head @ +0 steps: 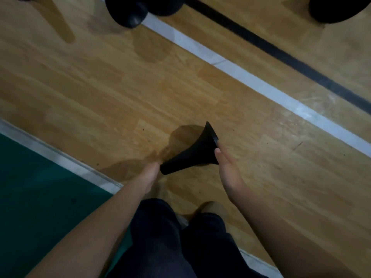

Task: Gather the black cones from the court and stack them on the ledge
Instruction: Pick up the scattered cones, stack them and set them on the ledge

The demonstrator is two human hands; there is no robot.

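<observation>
A black cone (pixel 192 153) hangs on its side above the wooden court floor (pixel 100 87), casting a shadow beneath it. Its narrow tip points left and its square base flares to the right. My right hand (pixel 226 169) pinches the edge of the base, thumb on the near side and fingers behind the rim. My left hand (pixel 148 175) reaches in from the left with straight fingers that touch the cone's tip. No ledge is in view.
Blurred black rounded shapes (pixel 128 11) (pixel 339 9) stand at the top edge; what they are I cannot tell. A white line (pixel 261 87) and a black line (pixel 281 53) cross diagonally. A green floor zone (pixel 40 187) lies lower left. My legs (pixel 180 237) fill the bottom.
</observation>
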